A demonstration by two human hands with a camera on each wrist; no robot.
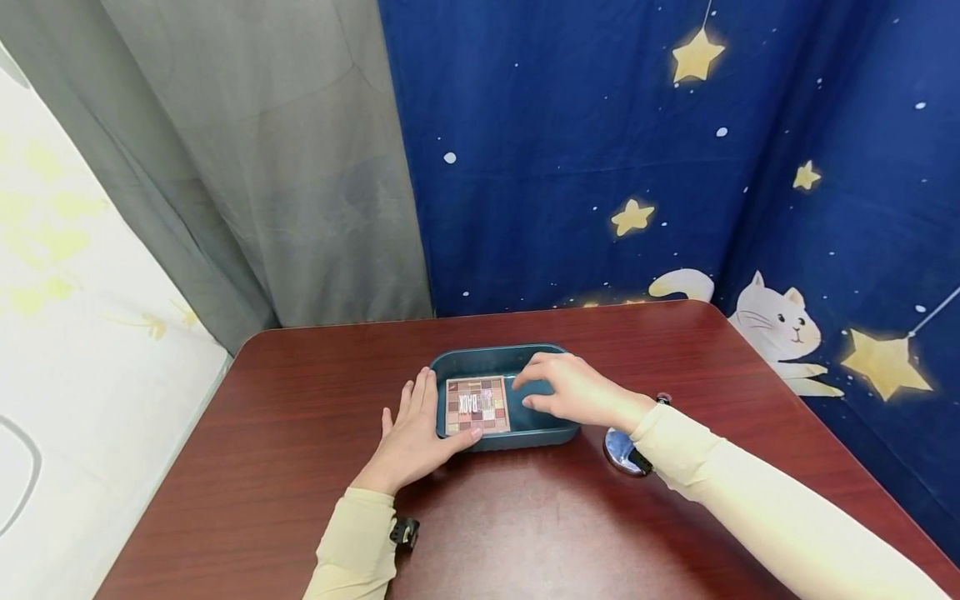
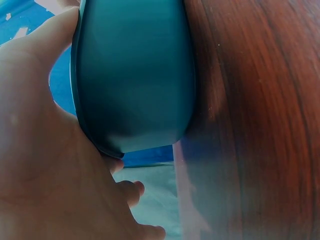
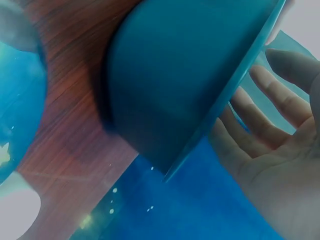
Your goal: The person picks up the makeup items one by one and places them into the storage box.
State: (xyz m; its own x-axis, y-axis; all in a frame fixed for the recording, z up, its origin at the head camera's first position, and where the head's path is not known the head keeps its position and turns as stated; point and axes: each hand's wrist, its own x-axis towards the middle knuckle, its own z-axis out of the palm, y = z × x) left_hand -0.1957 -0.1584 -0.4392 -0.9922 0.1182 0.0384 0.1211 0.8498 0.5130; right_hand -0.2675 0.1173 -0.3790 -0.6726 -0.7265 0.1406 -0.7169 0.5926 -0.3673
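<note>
On the table sits a dark teal rectangular bin with a square eyeshadow palette lying in its left part. My left hand rests against the bin's left end, fingers extended and thumb over the front rim. In the left wrist view the same hand touches the bin's wall, and the palette is hidden. Above the bin's right part is my right hand, thumb and fingers apart with nothing between them. The right wrist view shows this hand beside the bin's rim, fingers loosely bent.
A round mirror lies right of the bin, partly covered by the right wrist. The red-brown wooden table has its far edge against grey and blue starry curtains. Black straps with small devices are on both wrists.
</note>
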